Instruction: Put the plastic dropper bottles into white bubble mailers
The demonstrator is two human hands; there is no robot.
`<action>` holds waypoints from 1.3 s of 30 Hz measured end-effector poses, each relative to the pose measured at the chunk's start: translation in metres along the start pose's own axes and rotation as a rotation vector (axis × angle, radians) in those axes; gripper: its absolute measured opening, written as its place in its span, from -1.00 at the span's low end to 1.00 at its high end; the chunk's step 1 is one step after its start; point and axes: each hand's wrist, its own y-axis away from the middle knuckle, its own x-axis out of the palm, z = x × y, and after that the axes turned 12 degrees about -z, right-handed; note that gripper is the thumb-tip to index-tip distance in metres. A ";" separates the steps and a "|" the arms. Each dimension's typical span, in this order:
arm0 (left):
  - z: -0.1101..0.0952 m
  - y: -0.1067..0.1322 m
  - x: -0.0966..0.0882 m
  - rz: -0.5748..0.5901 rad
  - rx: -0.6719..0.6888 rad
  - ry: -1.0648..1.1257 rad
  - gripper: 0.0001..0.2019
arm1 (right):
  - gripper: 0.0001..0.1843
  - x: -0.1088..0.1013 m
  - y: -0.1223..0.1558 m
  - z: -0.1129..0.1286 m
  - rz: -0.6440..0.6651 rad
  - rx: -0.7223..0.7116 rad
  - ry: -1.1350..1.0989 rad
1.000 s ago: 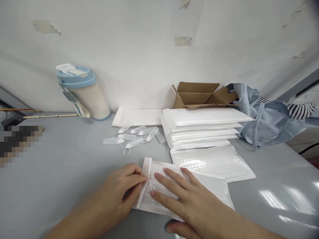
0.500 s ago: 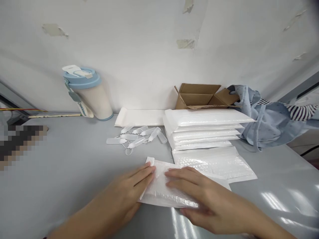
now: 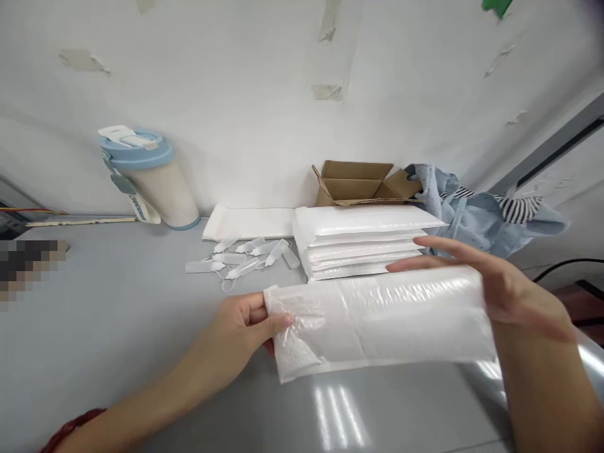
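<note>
A white padded bubble mailer (image 3: pixel 387 321) is held up above the table, its glossy face tilted toward me. My left hand (image 3: pixel 240 324) pinches its left end, thumb in front and fingers behind. At its right end is my right hand (image 3: pixel 514 296), fingers stretched out and apart behind the mailer's top edge, pointing at the stack; its thumb is hidden. Just behind stands a stack of white padded mailers (image 3: pixel 372 220). Several small translucent squeeze bottles (image 3: pixel 243 269) with tethered caps lie in a loose group left of the stack.
A flat white packet (image 3: pixel 257 221) lies against the wall. At the back left stands a cream tumbler (image 3: pixel 163 192) with a blue lid. An open cardboard box (image 3: pixel 356 189) sits behind the stack, with a light-blue cloth (image 3: pixel 476 217) to its right. A pixelated object (image 3: pixel 28 267) lies far left.
The mailer has risen off the table and tilted toward me. My left hand has gone from pressing its end to pinching it. My right hand has moved right and up, fingers spread.
</note>
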 end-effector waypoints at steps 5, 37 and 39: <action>-0.007 -0.022 0.027 0.044 -0.077 -0.025 -0.74 | -0.20 -0.022 -0.007 -0.010 0.105 0.363 -0.076; -0.007 -0.034 0.021 -0.033 -0.123 0.124 -0.79 | -0.28 -0.012 -0.015 -0.028 -0.094 0.507 0.454; -0.009 -0.035 0.020 -0.034 -0.078 0.095 -0.80 | -0.28 -0.010 -0.016 -0.029 -0.105 0.502 0.451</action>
